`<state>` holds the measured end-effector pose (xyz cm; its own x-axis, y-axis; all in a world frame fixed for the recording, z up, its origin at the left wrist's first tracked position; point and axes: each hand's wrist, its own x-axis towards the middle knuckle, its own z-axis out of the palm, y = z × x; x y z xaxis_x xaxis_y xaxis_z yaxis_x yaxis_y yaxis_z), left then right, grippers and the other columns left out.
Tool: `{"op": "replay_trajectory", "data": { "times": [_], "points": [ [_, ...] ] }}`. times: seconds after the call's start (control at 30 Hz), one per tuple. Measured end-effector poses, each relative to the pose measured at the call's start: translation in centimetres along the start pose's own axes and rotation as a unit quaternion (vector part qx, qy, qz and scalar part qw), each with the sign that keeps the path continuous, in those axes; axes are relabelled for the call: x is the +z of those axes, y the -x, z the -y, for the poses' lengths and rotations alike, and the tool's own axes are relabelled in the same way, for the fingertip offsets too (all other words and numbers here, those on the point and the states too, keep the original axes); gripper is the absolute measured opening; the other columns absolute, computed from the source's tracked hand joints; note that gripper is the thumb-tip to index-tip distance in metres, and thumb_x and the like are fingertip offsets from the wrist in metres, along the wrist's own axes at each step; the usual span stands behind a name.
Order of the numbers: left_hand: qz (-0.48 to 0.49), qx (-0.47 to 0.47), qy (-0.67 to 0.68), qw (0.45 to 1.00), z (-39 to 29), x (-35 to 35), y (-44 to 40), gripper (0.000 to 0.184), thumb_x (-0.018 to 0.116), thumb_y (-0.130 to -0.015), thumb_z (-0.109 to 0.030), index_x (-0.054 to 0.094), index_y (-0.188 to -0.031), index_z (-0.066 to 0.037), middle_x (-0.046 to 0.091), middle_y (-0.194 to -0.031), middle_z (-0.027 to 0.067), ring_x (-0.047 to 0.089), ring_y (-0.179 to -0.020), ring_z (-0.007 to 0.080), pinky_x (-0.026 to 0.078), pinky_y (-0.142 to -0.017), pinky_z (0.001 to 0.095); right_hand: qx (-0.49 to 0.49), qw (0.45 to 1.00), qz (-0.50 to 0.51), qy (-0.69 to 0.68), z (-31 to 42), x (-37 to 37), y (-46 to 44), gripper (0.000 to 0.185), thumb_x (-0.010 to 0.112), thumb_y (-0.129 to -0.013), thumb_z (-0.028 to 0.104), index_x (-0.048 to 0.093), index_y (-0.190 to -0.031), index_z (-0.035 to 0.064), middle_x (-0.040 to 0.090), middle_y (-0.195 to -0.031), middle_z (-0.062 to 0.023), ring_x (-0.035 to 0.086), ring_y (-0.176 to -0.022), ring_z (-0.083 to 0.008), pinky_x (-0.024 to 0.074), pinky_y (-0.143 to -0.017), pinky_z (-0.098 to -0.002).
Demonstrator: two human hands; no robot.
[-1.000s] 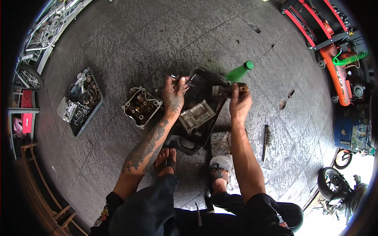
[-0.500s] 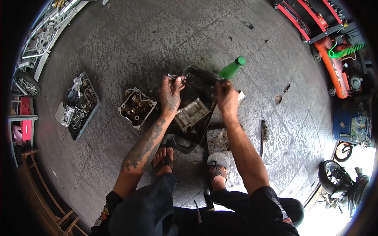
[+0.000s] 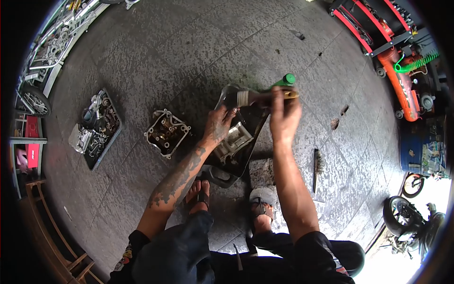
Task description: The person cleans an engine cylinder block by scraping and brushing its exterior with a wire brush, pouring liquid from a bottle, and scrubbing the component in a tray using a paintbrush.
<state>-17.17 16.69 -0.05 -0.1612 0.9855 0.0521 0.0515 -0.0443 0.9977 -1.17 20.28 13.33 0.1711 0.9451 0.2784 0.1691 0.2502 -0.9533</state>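
Crosswise above the far end of the black tray (image 3: 238, 166), a brush (image 3: 257, 97) sits clamped in the fingers of the right hand (image 3: 285, 118), bristles pointing left near the left hand (image 3: 218, 126), whose finger state I cannot tell.

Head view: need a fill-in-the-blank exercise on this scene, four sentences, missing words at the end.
1. The right hand holds a ____ by its handle.
2. The bottle just beyond that hand is coloured ____.
3. The pale metal block lies ____ the black tub, not beside it.
4. The tray of loose parts lies towards the ____ edge of the picture.

Missing words: brush; green; inside; left.
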Motion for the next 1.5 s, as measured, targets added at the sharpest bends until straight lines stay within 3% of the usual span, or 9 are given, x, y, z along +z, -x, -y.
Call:
{"op": "replay_trajectory", "data": {
  "times": [0.33,0.53,0.67,0.8,0.93,1.07,1.27,1.4,1.5],
  "points": [
    [0.007,-0.062,0.088,0.994,-1.9,-0.6,0.4,0.017,0.054,-0.097,-0.005,0.054,-0.114,-0.002,0.062,-0.106,0.0079,0.061,-0.099,0.0148,0.053,-0.092,0.0341,0.003,0.99,-0.009,0.14,-3.5,-0.3,0.7,0.027,0.062,-0.094,0.025,0.059,-0.094,-0.0027,0.068,-0.078,-0.0158,0.066,-0.067,-0.0223,0.0503,-0.063,-0.0344],
    [-0.01,-0.064,0.136,0.989,-0.8,-2.0,0.6,0.025,0.061,-0.093,-0.004,0.058,-0.118,-0.002,0.063,-0.104,0.0007,0.057,-0.098,0.0093,0.049,-0.091,0.0297,0.029,0.999,-0.023,-0.031,-4.1,-0.6,1.7,0.027,0.062,-0.094,0.024,0.06,-0.095,-0.0028,0.066,-0.075,-0.0154,0.064,-0.067,-0.0202,0.0496,-0.063,-0.0357],
    [-0.024,-0.057,0.109,0.992,-0.9,-2.7,0.1,0.02,0.061,-0.095,-0.01,0.063,-0.113,-0.001,0.064,-0.107,0.0013,0.058,-0.093,0.0064,0.049,-0.083,0.0246,0.04,0.984,0.014,0.175,-8.1,-1.8,2.4,0.027,0.061,-0.094,0.023,0.059,-0.096,-0.0035,0.067,-0.077,-0.0175,0.067,-0.067,-0.0235,0.0499,-0.063,-0.0365],
    [-0.033,-0.033,0.006,0.999,-3.4,-2.2,0.5,0.018,0.063,-0.094,-0.013,0.063,-0.109,-0.005,0.061,-0.109,0.0014,0.058,-0.087,0.0072,0.05,-0.073,0.0235,0.058,0.997,-0.022,-0.044,-2.0,-0.5,2.1,0.024,0.063,-0.094,0.02,0.059,-0.096,-0.0035,0.067,-0.075,-0.0147,0.062,-0.066,-0.0166,0.0496,-0.062,-0.0348],
    [-0.033,-0.055,0.022,0.998,-2.7,-2.7,0.2,0.016,0.064,-0.093,-0.014,0.058,-0.106,-0.007,0.059,-0.109,0.0043,0.057,-0.092,0.0114,0.05,-0.075,0.0255,0.036,0.967,0.04,0.247,-6.4,-1.1,2.1,0.024,0.062,-0.093,0.019,0.06,-0.103,-0.0023,0.068,-0.078,-0.0209,0.068,-0.071,-0.0263,0.0517,-0.066,-0.0359],
    [-0.007,0.014,-0.036,0.999,-1.9,-3.0,0.0,0.018,0.063,-0.094,-0.02,0.064,-0.106,-0.006,0.057,-0.107,0.0054,0.053,-0.095,0.0134,0.043,-0.089,0.0304,0.063,0.994,0.004,0.091,-4.8,-1.9,1.5,0.027,0.062,-0.094,0.023,0.059,-0.1,-0.0034,0.069,-0.081,-0.0187,0.068,-0.073,-0.0234,0.0519,-0.068,-0.036],
    [-0.034,-0.084,0.004,0.996,-1.9,-3.7,-0.3,0.02,0.063,-0.095,-0.022,0.066,-0.106,-0.006,0.05,-0.103,0.001,0.049,-0.089,0.0094,0.041,-0.081,0.0269,0.08,0.965,0.062,0.24,-7.7,-1.7,2.4,0.021,0.062,-0.092,0.017,0.057,-0.098,-0.0025,0.064,-0.077,-0.0246,0.067,-0.076,-0.0402,0.0512,-0.063,-0.0418],
    [-0.016,-0.137,0.048,0.989,-3.3,-3.6,0.0,0.016,0.063,-0.095,-0.019,0.066,-0.107,-0.009,0.051,-0.09,-0.006,0.044,-0.081,0.0045,0.039,-0.078,0.022,0.024,0.998,0.027,0.056,-6.0,-0.7,2.8,0.018,0.062,-0.092,0.016,0.057,-0.095,-0.0005,0.065,-0.074,-0.0215,0.067,-0.07,-0.0391,0.0499,-0.059,-0.0413],
    [-0.019,-0.135,0.073,0.988,-4.2,-3.0,0.2,0.015,0.061,-0.096,-0.016,0.065,-0.108,-0.008,0.048,-0.083,-0.0091,0.04,-0.076,0.003,0.038,-0.075,0.0206,-0.018,0.956,0.128,0.262,-7.5,-0.4,3.8,0.017,0.064,-0.09,0.014,0.054,-0.093,0.0003,0.065,-0.076,-0.0218,0.066,-0.07,-0.0389,0.0501,-0.059,-0.042]
  ]
}}
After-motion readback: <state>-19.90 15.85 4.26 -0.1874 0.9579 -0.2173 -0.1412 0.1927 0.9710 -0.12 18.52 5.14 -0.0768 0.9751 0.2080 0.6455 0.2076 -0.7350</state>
